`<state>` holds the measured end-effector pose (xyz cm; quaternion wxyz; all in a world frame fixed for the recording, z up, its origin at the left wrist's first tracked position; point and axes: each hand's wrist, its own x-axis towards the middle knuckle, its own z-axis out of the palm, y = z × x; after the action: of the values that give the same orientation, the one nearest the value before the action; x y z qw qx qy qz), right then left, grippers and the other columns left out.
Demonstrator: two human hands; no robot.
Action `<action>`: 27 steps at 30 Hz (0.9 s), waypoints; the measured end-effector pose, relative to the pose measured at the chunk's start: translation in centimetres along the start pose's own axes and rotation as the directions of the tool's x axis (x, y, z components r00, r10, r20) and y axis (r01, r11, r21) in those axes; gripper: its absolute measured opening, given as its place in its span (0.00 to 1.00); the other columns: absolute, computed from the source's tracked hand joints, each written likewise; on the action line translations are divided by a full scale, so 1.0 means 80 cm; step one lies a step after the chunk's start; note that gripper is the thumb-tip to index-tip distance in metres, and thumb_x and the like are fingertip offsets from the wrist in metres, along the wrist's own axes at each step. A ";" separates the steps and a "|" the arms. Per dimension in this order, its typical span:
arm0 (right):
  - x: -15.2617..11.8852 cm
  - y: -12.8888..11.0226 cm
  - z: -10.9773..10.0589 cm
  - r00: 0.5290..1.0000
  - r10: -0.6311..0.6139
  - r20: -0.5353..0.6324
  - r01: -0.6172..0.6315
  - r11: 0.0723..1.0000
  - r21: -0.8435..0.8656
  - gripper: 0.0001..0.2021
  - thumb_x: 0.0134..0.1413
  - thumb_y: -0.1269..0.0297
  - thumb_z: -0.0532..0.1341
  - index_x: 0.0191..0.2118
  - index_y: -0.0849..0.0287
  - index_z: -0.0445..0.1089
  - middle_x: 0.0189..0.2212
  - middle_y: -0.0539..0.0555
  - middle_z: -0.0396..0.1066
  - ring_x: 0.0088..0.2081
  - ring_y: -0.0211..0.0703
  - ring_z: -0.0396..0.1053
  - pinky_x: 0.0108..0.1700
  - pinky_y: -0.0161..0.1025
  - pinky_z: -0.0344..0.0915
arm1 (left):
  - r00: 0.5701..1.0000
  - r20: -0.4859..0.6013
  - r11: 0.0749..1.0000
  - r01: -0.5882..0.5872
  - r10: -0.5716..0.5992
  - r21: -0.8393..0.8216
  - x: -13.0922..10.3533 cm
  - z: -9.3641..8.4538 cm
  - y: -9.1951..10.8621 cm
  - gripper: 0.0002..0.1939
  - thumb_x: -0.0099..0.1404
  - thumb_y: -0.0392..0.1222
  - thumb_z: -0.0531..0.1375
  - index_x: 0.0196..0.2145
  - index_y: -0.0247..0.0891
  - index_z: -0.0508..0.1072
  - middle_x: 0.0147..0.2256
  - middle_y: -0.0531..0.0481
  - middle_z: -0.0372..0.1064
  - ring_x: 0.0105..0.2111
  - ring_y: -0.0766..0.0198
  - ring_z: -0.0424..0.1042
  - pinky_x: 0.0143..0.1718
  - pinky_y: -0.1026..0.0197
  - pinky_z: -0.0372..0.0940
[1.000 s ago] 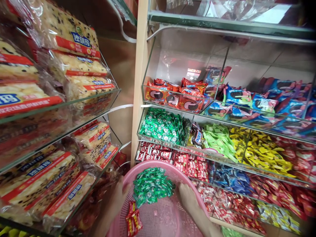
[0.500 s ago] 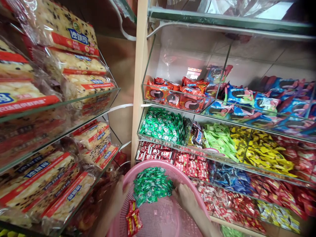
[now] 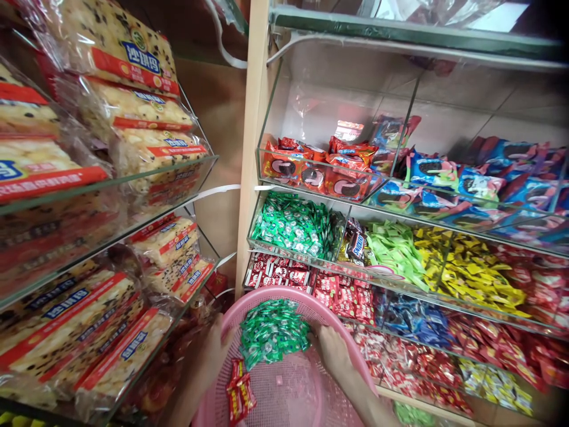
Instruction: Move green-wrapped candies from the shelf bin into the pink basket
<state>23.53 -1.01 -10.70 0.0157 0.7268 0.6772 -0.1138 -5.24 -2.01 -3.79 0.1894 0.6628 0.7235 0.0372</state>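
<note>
Filling the glass shelves from eight to ten o'clock, blocky sachima packs gleam in crinkled clear film. At six, the left hand has its fingers clasping the ten-o'clock rim of a round, perforated pink plastic basket. Inside it, slim red packets lie at eight, heaped shiny green-wrapped candies at twelve. At two, the right hand bends beside the heap; whether its fingers grip any, I cannot tell. Puffy blue biscuit packets fill three o'clock.
</note>
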 end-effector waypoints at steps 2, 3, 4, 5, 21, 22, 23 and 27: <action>-0.001 -0.003 -0.002 1.000 0.007 0.005 -0.007 1.000 -0.023 0.15 0.63 0.65 0.53 0.52 0.58 0.69 0.42 0.59 0.75 0.46 0.51 0.71 0.44 0.40 0.63 | 1.000 -0.006 1.000 0.000 0.000 -0.002 0.000 0.001 0.000 0.21 0.69 0.49 0.46 0.50 0.34 0.68 0.41 0.40 0.77 0.44 0.55 0.76 0.39 0.60 0.63; -0.001 -0.004 -0.003 1.000 0.011 0.005 -0.011 0.999 -0.037 0.15 0.63 0.65 0.52 0.51 0.58 0.69 0.42 0.59 0.75 0.46 0.51 0.72 0.44 0.40 0.63 | 1.000 -0.009 1.000 -0.002 0.002 -0.004 0.000 0.001 -0.001 0.21 0.69 0.50 0.47 0.50 0.34 0.69 0.40 0.40 0.77 0.43 0.54 0.76 0.38 0.60 0.63; -0.001 -0.004 -0.004 1.000 0.017 0.007 -0.016 0.999 -0.052 0.15 0.64 0.65 0.52 0.51 0.59 0.69 0.41 0.60 0.75 0.46 0.51 0.72 0.44 0.40 0.63 | 1.000 -0.008 1.000 -0.003 0.003 -0.009 0.000 0.002 -0.001 0.21 0.69 0.50 0.47 0.49 0.34 0.69 0.40 0.40 0.77 0.42 0.54 0.76 0.38 0.60 0.63; -0.002 -0.005 -0.004 1.000 0.023 0.009 -0.022 0.998 -0.065 0.14 0.64 0.64 0.52 0.51 0.59 0.69 0.42 0.60 0.75 0.46 0.51 0.72 0.43 0.40 0.63 | 1.000 -0.006 1.000 -0.003 0.003 -0.012 0.001 0.003 -0.001 0.21 0.69 0.50 0.46 0.49 0.34 0.69 0.40 0.40 0.77 0.42 0.54 0.76 0.38 0.60 0.63; 0.004 -0.003 0.009 0.999 0.008 0.048 -0.005 0.998 -0.059 0.11 0.62 0.70 0.52 0.42 0.59 0.71 0.41 0.59 0.75 0.45 0.49 0.71 0.42 0.38 0.62 | 1.000 -0.019 1.000 -0.013 0.013 -0.001 0.000 0.002 0.000 0.22 0.69 0.48 0.45 0.52 0.32 0.68 0.43 0.38 0.76 0.45 0.55 0.75 0.41 0.60 0.63; 0.005 -0.002 0.010 0.999 -0.010 0.042 0.012 0.999 -0.031 0.10 0.63 0.69 0.52 0.42 0.59 0.70 0.41 0.59 0.75 0.45 0.49 0.71 0.41 0.38 0.61 | 1.000 -0.022 1.000 -0.015 0.015 -0.001 0.000 0.002 0.000 0.22 0.69 0.48 0.45 0.52 0.32 0.68 0.43 0.38 0.76 0.45 0.55 0.75 0.41 0.60 0.63; 0.007 -0.001 0.011 0.999 -0.032 0.034 0.032 0.999 -0.007 0.10 0.63 0.68 0.52 0.42 0.59 0.70 0.41 0.59 0.75 0.45 0.49 0.71 0.41 0.38 0.61 | 1.000 -0.024 1.000 -0.018 0.018 -0.001 0.000 0.002 0.000 0.23 0.69 0.48 0.45 0.52 0.32 0.68 0.43 0.38 0.75 0.45 0.55 0.75 0.41 0.60 0.63; 0.011 0.003 0.016 0.995 -0.099 0.011 0.098 0.993 0.071 0.08 0.61 0.69 0.52 0.39 0.59 0.69 0.39 0.58 0.74 0.42 0.49 0.71 0.39 0.38 0.60 | 1.000 -0.024 1.000 -0.011 0.011 -0.011 0.001 0.003 0.000 0.23 0.69 0.49 0.46 0.52 0.32 0.67 0.44 0.37 0.75 0.45 0.54 0.75 0.41 0.60 0.63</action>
<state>23.60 -0.35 -12.14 -0.0108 0.6917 0.7077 -0.1433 -5.20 -2.02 -4.03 0.1839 0.6652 0.7219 0.0502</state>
